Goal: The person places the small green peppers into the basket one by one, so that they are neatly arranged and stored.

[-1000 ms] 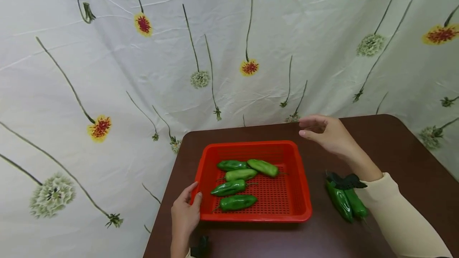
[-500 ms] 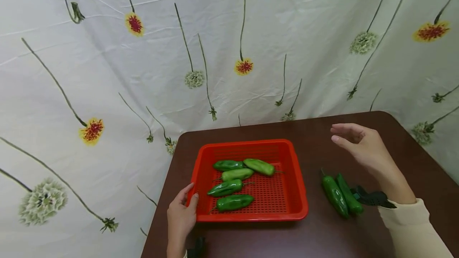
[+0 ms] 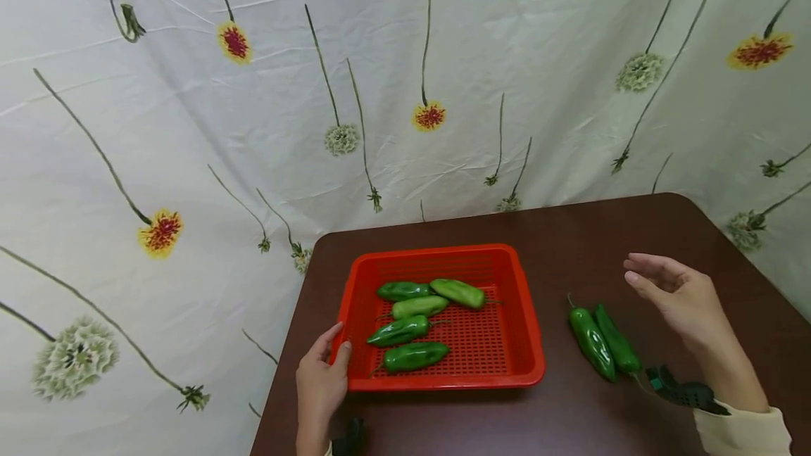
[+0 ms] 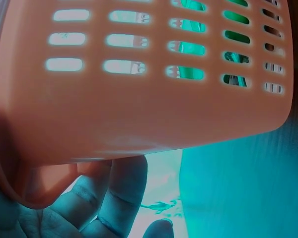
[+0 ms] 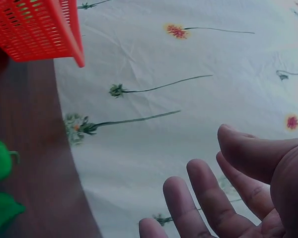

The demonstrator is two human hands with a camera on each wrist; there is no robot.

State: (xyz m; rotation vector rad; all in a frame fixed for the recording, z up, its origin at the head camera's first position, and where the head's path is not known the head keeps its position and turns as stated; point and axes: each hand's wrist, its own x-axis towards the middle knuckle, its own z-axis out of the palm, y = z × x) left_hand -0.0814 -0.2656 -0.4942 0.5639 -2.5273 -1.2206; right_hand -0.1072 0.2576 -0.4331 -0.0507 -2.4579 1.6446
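My left hand (image 3: pixel 322 373) grips the left side of a red plastic basket (image 3: pixel 531 343), thumb over the rim. In the left wrist view the fingers (image 4: pixel 124 193) curl around the basket's rim (image 4: pixel 37 198). Several green peppers (image 3: pixel 415 357) lie inside on the slotted bottom, at its left and middle. To the right of the basket, two more peppers, one dark (image 3: pixel 592 343) and one beside it (image 3: pixel 616 343), rest side by side on the table. My right hand (image 3: pixel 687 301) hovers beyond and right of those two, fingers relaxed and holding nothing.
The dark brown table (image 3: pixel 570 245) has rounded far corners. Behind it hangs a pale cloth (image 3: pixel 253 111) printed with flowers. A black strap (image 3: pixel 687 394) sits at my right wrist, near the stem of one loose pepper.
My right hand has moved right and toward me, from beyond the basket's right rim to past the loose peppers. My left hand stays on the basket; the view shifts slightly.
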